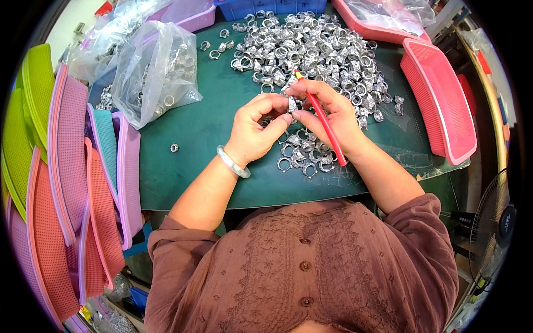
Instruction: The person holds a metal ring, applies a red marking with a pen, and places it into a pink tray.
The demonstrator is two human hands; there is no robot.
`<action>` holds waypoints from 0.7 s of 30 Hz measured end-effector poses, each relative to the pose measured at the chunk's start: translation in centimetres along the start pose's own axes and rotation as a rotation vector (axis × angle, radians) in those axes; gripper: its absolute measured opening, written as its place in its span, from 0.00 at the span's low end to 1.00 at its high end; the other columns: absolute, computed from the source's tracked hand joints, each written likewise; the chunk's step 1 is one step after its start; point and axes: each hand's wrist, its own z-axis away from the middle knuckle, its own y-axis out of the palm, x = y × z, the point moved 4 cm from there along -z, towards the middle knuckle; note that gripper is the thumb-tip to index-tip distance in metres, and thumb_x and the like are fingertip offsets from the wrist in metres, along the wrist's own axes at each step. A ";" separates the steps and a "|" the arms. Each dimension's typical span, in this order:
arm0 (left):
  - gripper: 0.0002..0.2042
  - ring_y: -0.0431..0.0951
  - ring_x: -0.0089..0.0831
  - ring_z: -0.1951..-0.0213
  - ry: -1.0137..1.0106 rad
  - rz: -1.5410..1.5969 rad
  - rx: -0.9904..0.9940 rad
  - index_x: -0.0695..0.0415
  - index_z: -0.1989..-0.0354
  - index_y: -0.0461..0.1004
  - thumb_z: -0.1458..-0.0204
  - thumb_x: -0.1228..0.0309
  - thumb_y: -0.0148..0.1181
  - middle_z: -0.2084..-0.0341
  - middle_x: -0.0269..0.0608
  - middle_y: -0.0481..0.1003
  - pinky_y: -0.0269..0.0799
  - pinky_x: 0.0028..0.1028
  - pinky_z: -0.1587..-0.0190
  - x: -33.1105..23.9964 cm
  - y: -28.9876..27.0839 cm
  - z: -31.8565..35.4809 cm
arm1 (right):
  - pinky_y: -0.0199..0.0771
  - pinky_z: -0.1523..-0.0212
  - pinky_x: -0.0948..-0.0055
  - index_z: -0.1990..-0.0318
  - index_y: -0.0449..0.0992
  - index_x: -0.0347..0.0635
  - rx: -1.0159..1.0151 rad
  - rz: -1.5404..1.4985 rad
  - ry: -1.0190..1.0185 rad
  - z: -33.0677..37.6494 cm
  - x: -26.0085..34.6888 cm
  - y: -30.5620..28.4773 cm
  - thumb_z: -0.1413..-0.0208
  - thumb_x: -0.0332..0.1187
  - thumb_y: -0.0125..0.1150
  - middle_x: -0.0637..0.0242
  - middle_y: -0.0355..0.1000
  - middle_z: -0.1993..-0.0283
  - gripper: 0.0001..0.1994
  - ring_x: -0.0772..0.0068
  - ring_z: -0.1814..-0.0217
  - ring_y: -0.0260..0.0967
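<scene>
Over the green table, my two hands meet around one silver metal ring (292, 104). My left hand (256, 125), with a pale bangle (233, 162) at the wrist, pinches it between thumb and fingers. From the other side, my right hand (333, 114) also grips the ring and carries a red pencil (322, 123), its yellow tip pointing away from me. Behind the hands spreads a large heap of silver rings (311, 47). Beneath and just in front of them lies a smaller pile of rings (305, 152), partly covered by my hands.
One ring (175, 147) lies alone on the green table top (189, 177). Clear plastic bags of rings (158, 72) stand at the far left. A pink basket (438, 105) sits on the right, stacked coloured baskets (72, 161) on the left, and a fan (491, 222) at lower right.
</scene>
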 end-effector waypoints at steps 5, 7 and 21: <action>0.07 0.69 0.20 0.63 -0.023 -0.020 -0.019 0.66 0.63 0.71 0.52 0.82 0.53 0.65 0.37 0.69 0.65 0.19 0.61 0.0 -0.1 0.0 | 0.69 0.55 0.71 0.56 0.70 0.39 0.019 0.095 -0.054 -0.1 0.3 0.0 0.61 0.20 0.62 0.60 0.70 0.57 0.19 0.64 0.55 0.69; 0.07 0.69 0.20 0.63 -0.022 -0.031 -0.019 0.66 0.64 0.72 0.52 0.82 0.52 0.64 0.37 0.70 0.65 0.19 0.61 0.2 -0.1 0.0 | 0.69 0.55 0.71 0.57 0.70 0.39 0.028 0.126 -0.066 -0.1 0.5 0.0 0.61 0.20 0.62 0.60 0.70 0.57 0.19 0.63 0.55 0.69; 0.07 0.70 0.20 0.63 -0.072 0.023 -0.022 0.65 0.63 0.72 0.50 0.82 0.52 0.65 0.36 0.70 0.66 0.19 0.60 0.7 -0.2 0.2 | 0.69 0.55 0.71 0.56 0.69 0.39 0.033 0.144 -0.061 -0.1 0.6 0.0 0.60 0.21 0.62 0.61 0.70 0.58 0.19 0.65 0.56 0.69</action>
